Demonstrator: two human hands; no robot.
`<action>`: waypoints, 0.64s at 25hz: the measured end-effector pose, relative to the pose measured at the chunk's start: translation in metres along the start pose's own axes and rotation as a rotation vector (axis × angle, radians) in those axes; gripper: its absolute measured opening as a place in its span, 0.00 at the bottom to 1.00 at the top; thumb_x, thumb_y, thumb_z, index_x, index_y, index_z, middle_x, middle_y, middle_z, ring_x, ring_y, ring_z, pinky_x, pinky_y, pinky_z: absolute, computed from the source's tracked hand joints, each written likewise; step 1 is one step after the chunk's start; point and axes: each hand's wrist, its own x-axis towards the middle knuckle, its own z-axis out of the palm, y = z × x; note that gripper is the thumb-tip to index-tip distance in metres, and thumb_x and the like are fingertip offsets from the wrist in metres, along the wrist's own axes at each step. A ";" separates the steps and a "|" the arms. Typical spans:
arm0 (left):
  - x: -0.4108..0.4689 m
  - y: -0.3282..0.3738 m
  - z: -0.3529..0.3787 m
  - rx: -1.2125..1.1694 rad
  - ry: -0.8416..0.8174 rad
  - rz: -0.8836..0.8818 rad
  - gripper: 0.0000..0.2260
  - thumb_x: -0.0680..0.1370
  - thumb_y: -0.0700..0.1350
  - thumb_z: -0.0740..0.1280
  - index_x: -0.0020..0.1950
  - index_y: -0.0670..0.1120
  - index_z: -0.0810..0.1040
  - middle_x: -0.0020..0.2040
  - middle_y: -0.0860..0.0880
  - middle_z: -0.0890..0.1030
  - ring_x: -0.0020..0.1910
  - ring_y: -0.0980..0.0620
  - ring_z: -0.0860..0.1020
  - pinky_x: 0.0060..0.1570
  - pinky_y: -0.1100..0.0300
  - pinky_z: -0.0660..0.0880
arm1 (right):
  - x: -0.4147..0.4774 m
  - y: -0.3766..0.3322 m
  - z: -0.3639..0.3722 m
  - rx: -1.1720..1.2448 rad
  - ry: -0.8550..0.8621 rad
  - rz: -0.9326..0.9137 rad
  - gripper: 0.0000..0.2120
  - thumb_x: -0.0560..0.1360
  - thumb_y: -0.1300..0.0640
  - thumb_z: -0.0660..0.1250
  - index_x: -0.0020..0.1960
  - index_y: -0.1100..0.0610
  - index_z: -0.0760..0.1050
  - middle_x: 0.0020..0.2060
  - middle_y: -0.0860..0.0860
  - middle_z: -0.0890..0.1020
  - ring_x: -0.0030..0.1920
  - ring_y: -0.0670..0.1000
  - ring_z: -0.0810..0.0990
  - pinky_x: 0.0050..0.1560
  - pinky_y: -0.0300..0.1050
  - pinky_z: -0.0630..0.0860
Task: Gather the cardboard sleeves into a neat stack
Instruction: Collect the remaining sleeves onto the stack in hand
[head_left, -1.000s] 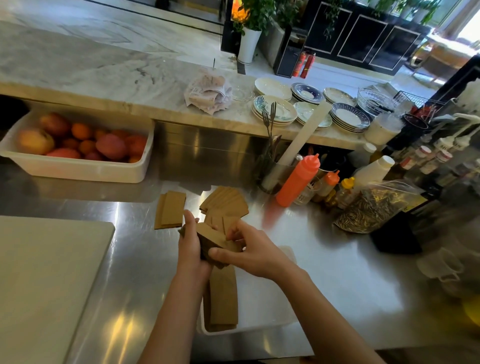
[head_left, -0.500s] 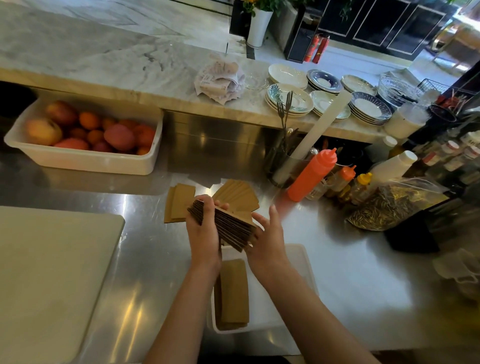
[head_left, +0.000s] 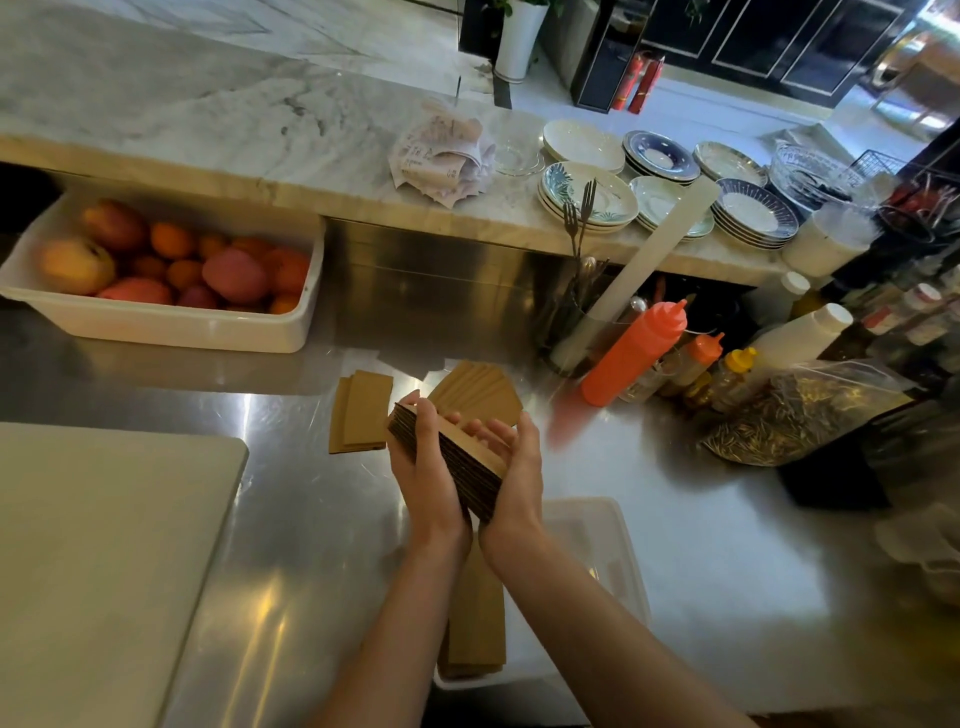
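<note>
A thick stack of brown cardboard sleeves (head_left: 457, 462) is pressed edge-up between my left hand (head_left: 423, 475) and my right hand (head_left: 514, 478), held above the steel counter. Beyond my hands a fanned pile of sleeves (head_left: 480, 387) lies on the counter. A smaller pile of sleeves (head_left: 361, 410) lies to its left. Below my wrists, another stack of sleeves (head_left: 475, 623) rests in a shallow white tray (head_left: 608, 551), partly hidden by my arms.
A white cutting board (head_left: 98, 561) fills the left. A white tub of fruit (head_left: 161, 275) sits at the back left. Squeeze bottles (head_left: 631, 353), a bag of seeds (head_left: 800, 410) and a utensil holder (head_left: 571, 322) crowd the right; plates (head_left: 589, 195) stand on the marble ledge.
My hands lifted the gathered sleeves off the tray, turned them on edge, and my right palm closed in against the stack's side, squaring it between both hands.
</note>
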 end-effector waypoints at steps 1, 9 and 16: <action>0.002 0.001 0.001 -0.019 -0.019 -0.023 0.19 0.74 0.59 0.68 0.59 0.50 0.76 0.48 0.45 0.82 0.46 0.43 0.83 0.52 0.44 0.79 | 0.001 0.003 0.001 -0.030 0.007 -0.002 0.22 0.77 0.38 0.59 0.57 0.54 0.79 0.53 0.54 0.83 0.53 0.54 0.83 0.48 0.48 0.81; 0.034 0.006 -0.026 -0.035 0.090 -0.266 0.22 0.73 0.61 0.69 0.63 0.51 0.75 0.44 0.47 0.82 0.40 0.47 0.82 0.57 0.40 0.77 | 0.022 -0.003 0.000 -0.407 -0.051 -0.249 0.14 0.81 0.42 0.57 0.62 0.47 0.69 0.53 0.44 0.75 0.54 0.46 0.75 0.46 0.39 0.72; 0.052 0.012 -0.048 -0.181 -0.036 -0.463 0.14 0.77 0.57 0.65 0.57 0.50 0.74 0.42 0.46 0.81 0.35 0.50 0.81 0.39 0.56 0.80 | 0.119 -0.018 -0.041 -1.275 -0.105 -0.481 0.24 0.78 0.51 0.67 0.72 0.53 0.66 0.68 0.50 0.73 0.65 0.52 0.74 0.61 0.43 0.72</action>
